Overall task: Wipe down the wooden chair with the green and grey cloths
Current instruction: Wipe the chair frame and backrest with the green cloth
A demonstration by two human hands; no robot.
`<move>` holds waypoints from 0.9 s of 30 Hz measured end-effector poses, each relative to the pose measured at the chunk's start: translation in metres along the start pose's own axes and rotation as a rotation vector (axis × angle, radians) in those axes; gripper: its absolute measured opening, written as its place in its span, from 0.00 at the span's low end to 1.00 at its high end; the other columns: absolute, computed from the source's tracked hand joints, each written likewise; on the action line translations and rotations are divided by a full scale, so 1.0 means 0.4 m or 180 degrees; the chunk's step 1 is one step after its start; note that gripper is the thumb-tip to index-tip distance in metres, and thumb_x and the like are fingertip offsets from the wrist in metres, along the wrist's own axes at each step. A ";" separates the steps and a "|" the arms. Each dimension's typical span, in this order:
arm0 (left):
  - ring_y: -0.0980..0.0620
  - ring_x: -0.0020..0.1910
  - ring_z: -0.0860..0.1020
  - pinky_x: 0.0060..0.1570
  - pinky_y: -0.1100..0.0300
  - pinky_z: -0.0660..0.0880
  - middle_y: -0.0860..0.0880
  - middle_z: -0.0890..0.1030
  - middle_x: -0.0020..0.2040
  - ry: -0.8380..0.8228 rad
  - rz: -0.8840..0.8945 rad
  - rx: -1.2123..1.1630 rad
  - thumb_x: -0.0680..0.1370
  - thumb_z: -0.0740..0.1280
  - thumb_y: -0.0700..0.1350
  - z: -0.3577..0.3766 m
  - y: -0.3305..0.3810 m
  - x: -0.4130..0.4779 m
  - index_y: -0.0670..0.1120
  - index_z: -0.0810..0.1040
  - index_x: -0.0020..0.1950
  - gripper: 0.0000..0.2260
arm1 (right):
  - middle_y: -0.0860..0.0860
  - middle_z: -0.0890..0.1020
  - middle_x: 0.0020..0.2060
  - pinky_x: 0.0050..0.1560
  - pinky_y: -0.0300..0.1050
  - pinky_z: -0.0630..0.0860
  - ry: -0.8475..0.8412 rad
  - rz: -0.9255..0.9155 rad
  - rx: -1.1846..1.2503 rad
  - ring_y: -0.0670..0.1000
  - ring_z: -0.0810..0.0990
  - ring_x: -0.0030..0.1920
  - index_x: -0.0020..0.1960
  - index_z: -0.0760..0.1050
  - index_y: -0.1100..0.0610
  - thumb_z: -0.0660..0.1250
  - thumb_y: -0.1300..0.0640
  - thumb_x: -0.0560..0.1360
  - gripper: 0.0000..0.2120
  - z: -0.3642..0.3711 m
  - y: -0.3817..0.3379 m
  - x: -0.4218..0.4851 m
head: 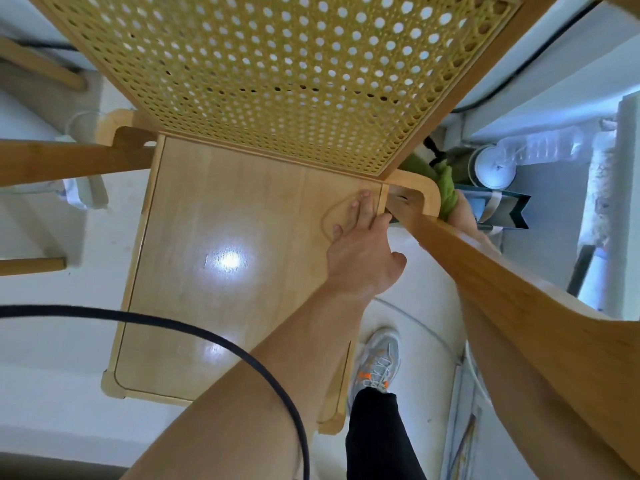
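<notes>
I look straight down on the wooden chair: its glossy seat (221, 237), its cane-weave backrest (277, 81) and its right armrest (502, 282). My left hand (360, 247) lies flat on the seat's rear right corner with fingers spread and nothing in it. My right arm runs outside the right armrest. My right hand (465, 213), mostly hidden behind the armrest's curved rear end, grips the green cloth (446, 192) against the rear corner post. No grey cloth can be made out.
My shoe (377, 362) stands on the white floor right of the seat. Behind the chair on the right are a plastic bottle (540, 147), a round white-lidded container (495, 168) and a dark green bag (505, 209). A black cable (173, 323) loops across the front. Another wooden furniture piece (41, 71) stands at left.
</notes>
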State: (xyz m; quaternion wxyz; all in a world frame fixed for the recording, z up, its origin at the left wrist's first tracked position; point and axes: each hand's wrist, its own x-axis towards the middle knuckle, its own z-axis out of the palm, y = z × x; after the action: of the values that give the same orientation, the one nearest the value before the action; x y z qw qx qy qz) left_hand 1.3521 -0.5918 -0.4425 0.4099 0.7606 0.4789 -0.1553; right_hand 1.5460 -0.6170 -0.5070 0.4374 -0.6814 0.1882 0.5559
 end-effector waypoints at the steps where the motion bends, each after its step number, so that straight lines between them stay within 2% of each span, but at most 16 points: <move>1: 0.49 0.80 0.41 0.77 0.43 0.51 0.50 0.37 0.81 -0.0018 -0.0020 0.0047 0.78 0.64 0.55 -0.003 0.004 -0.001 0.52 0.58 0.78 0.30 | 0.50 0.83 0.37 0.29 0.40 0.79 -0.0066 0.0038 -0.0088 0.48 0.84 0.31 0.60 0.76 0.50 0.58 0.36 0.80 0.21 -0.003 0.002 0.004; 3: 0.48 0.81 0.46 0.76 0.45 0.57 0.49 0.42 0.82 0.0071 -0.0072 0.0020 0.79 0.63 0.54 -0.012 0.021 -0.012 0.51 0.61 0.77 0.28 | 0.50 0.81 0.38 0.27 0.37 0.77 -0.0153 0.0074 -0.0465 0.47 0.81 0.32 0.58 0.76 0.50 0.61 0.39 0.80 0.17 -0.015 0.026 -0.062; 4: 0.47 0.80 0.52 0.73 0.47 0.62 0.49 0.48 0.82 0.0242 -0.0074 -0.0083 0.79 0.62 0.53 -0.015 0.031 -0.020 0.50 0.63 0.76 0.26 | 0.50 0.79 0.37 0.26 0.34 0.75 -0.0124 0.0194 -0.0695 0.46 0.77 0.32 0.55 0.77 0.52 0.62 0.41 0.80 0.15 -0.028 0.052 -0.082; 5: 0.47 0.77 0.60 0.69 0.49 0.67 0.49 0.56 0.81 0.0487 -0.0020 -0.0241 0.79 0.61 0.51 -0.014 0.042 -0.030 0.50 0.66 0.74 0.23 | 0.50 0.78 0.36 0.25 0.33 0.72 -0.0172 0.0407 -0.0638 0.45 0.73 0.30 0.50 0.78 0.54 0.64 0.42 0.78 0.15 -0.045 0.083 -0.112; 7: 0.49 0.69 0.70 0.61 0.52 0.73 0.50 0.71 0.72 0.0800 0.0103 -0.0621 0.80 0.60 0.48 0.001 0.071 -0.058 0.49 0.72 0.69 0.18 | 0.50 0.77 0.33 0.25 0.33 0.68 -0.0468 0.0848 0.0025 0.45 0.69 0.28 0.43 0.78 0.56 0.74 0.45 0.68 0.15 -0.068 0.148 -0.186; 8: 0.49 0.66 0.73 0.59 0.53 0.74 0.50 0.75 0.67 0.0726 0.0000 -0.0901 0.80 0.59 0.48 0.013 0.086 -0.072 0.49 0.73 0.68 0.17 | 0.50 0.77 0.32 0.23 0.33 0.68 -0.0571 0.0994 0.0301 0.45 0.69 0.27 0.42 0.77 0.56 0.75 0.46 0.65 0.15 -0.080 0.178 -0.209; 10: 0.46 0.61 0.76 0.55 0.53 0.73 0.47 0.78 0.61 0.0163 -0.0699 -0.1716 0.81 0.57 0.55 0.038 0.111 -0.083 0.47 0.73 0.67 0.19 | 0.49 0.77 0.33 0.22 0.32 0.67 -0.0477 0.1200 0.0473 0.44 0.69 0.30 0.44 0.76 0.55 0.64 0.43 0.75 0.14 -0.084 0.219 -0.235; 11: 0.45 0.60 0.76 0.55 0.52 0.73 0.47 0.79 0.60 -0.0169 -0.1145 -0.2166 0.80 0.55 0.61 0.050 0.115 -0.082 0.47 0.72 0.67 0.23 | 0.49 0.76 0.35 0.24 0.32 0.66 -0.0338 0.1299 0.0349 0.44 0.68 0.33 0.44 0.76 0.54 0.58 0.40 0.78 0.19 -0.083 0.234 -0.236; 13: 0.43 0.59 0.76 0.59 0.48 0.73 0.46 0.78 0.61 -0.0580 -0.1791 -0.2765 0.78 0.52 0.66 0.076 0.110 -0.072 0.47 0.71 0.68 0.28 | 0.48 0.75 0.32 0.28 0.36 0.62 -0.0081 0.1298 -0.0467 0.46 0.66 0.32 0.41 0.76 0.53 0.57 0.36 0.77 0.22 -0.062 0.254 -0.252; 15: 0.42 0.58 0.77 0.61 0.45 0.74 0.44 0.78 0.61 -0.0546 -0.2194 -0.3226 0.78 0.55 0.65 0.103 0.103 -0.073 0.48 0.71 0.66 0.27 | 0.50 0.76 0.25 0.30 0.39 0.62 0.0067 0.0952 -0.1471 0.48 0.66 0.30 0.40 0.75 0.54 0.57 0.38 0.78 0.21 -0.055 0.258 -0.269; 17: 0.43 0.56 0.79 0.60 0.45 0.76 0.45 0.79 0.57 -0.0196 -0.2232 -0.3541 0.77 0.59 0.63 0.117 0.104 -0.074 0.49 0.74 0.61 0.22 | 0.53 0.79 0.32 0.34 0.42 0.67 -0.0061 0.0495 -0.1684 0.50 0.71 0.33 0.45 0.77 0.54 0.61 0.35 0.76 0.22 -0.068 0.248 -0.272; 18: 0.43 0.54 0.79 0.59 0.46 0.77 0.46 0.80 0.54 0.0048 -0.2059 -0.3492 0.78 0.61 0.61 0.112 0.111 -0.074 0.49 0.75 0.58 0.18 | 0.55 0.81 0.39 0.39 0.46 0.70 -0.0318 0.0303 -0.1508 0.52 0.74 0.37 0.49 0.80 0.52 0.63 0.35 0.74 0.21 -0.080 0.237 -0.273; 20: 0.44 0.52 0.80 0.57 0.48 0.78 0.47 0.82 0.52 0.0468 -0.1816 -0.3367 0.80 0.62 0.57 0.095 0.127 -0.065 0.49 0.77 0.57 0.14 | 0.56 0.82 0.56 0.50 0.51 0.72 -0.1093 0.0214 -0.0944 0.54 0.79 0.50 0.58 0.82 0.47 0.66 0.40 0.75 0.17 -0.125 0.227 -0.268; 22: 0.46 0.52 0.80 0.56 0.52 0.77 0.47 0.82 0.54 0.0894 -0.1847 -0.3499 0.82 0.61 0.54 0.070 0.143 -0.055 0.47 0.77 0.60 0.14 | 0.56 0.79 0.64 0.54 0.51 0.74 -0.1376 0.0188 -0.0713 0.56 0.79 0.58 0.67 0.75 0.52 0.58 0.49 0.82 0.17 -0.186 0.237 -0.245; 24: 0.50 0.52 0.79 0.52 0.61 0.74 0.48 0.82 0.56 0.1453 -0.1808 -0.3483 0.83 0.61 0.52 0.058 0.162 -0.045 0.46 0.76 0.63 0.14 | 0.55 0.81 0.59 0.48 0.46 0.77 -0.1095 -0.0064 -0.0826 0.54 0.81 0.53 0.63 0.72 0.54 0.51 0.55 0.85 0.14 -0.232 0.248 -0.222; 27: 0.53 0.54 0.78 0.48 0.68 0.70 0.49 0.80 0.57 0.1937 -0.1273 -0.3380 0.81 0.62 0.58 0.068 0.193 -0.038 0.46 0.74 0.64 0.19 | 0.53 0.83 0.52 0.41 0.43 0.77 -0.0692 0.0003 -0.1074 0.49 0.83 0.43 0.60 0.78 0.52 0.52 0.55 0.86 0.15 -0.262 0.254 -0.213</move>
State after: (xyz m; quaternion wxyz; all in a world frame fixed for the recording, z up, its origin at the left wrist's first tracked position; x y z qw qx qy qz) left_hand 1.4148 -0.6377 -0.4131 0.5396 0.3602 0.7180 0.2522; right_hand 1.5062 -0.7764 -0.4676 0.3345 -0.6809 0.0444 0.6500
